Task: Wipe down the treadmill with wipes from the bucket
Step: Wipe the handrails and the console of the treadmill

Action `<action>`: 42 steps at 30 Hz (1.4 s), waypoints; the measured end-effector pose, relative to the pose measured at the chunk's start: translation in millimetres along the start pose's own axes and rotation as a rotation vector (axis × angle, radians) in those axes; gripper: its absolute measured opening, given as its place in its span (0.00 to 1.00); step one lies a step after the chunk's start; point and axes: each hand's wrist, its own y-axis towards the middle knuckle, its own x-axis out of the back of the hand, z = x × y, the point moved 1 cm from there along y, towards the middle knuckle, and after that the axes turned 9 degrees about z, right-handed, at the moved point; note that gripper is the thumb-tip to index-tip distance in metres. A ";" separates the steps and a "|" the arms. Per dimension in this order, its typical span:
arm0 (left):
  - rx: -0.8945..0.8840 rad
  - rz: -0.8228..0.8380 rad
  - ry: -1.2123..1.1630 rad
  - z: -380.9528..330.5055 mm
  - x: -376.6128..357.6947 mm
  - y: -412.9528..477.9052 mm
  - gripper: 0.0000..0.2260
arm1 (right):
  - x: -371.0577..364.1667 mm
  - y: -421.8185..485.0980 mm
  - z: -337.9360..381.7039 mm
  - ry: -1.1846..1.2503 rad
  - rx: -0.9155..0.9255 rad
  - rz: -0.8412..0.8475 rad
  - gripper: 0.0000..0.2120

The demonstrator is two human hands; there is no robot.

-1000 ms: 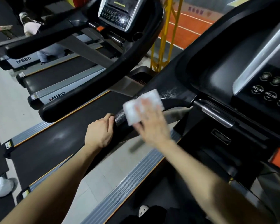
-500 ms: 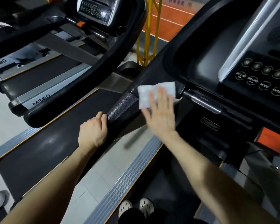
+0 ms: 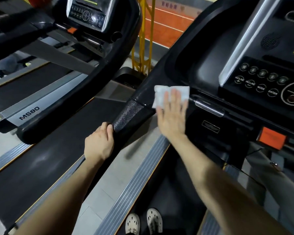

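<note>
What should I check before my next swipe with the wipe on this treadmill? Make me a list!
1. The wipe lies flat under the right hand, against the handrail: ok.
2. The left hand holds the handrail's end for balance: ok.
3. The right hand is apart from the console buttons: ok.
4. Both shoes stand on the belt: ok.
5. The belt is stopped: cannot tell.
6. Fresh wipes ready in the bucket: cannot tell, it is out of view.
</note>
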 end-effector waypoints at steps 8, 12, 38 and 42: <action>0.002 0.064 -0.077 4.9 0.9 1.6 0.15 | -43.6 -98.1 153.4 0.442 0.069 0.164 0.29; -0.024 0.112 -0.143 9.6 4.1 3.8 0.14 | -42.7 -84.3 110.2 0.468 0.182 0.101 0.28; 0.154 0.228 -0.295 -34.8 31.1 62.2 0.32 | 10.9 -13.3 61.7 -0.013 0.287 0.120 0.29; -0.066 0.133 -0.295 -84.9 32.0 96.3 0.21 | 50.5 68.9 4.1 -0.171 0.374 0.128 0.29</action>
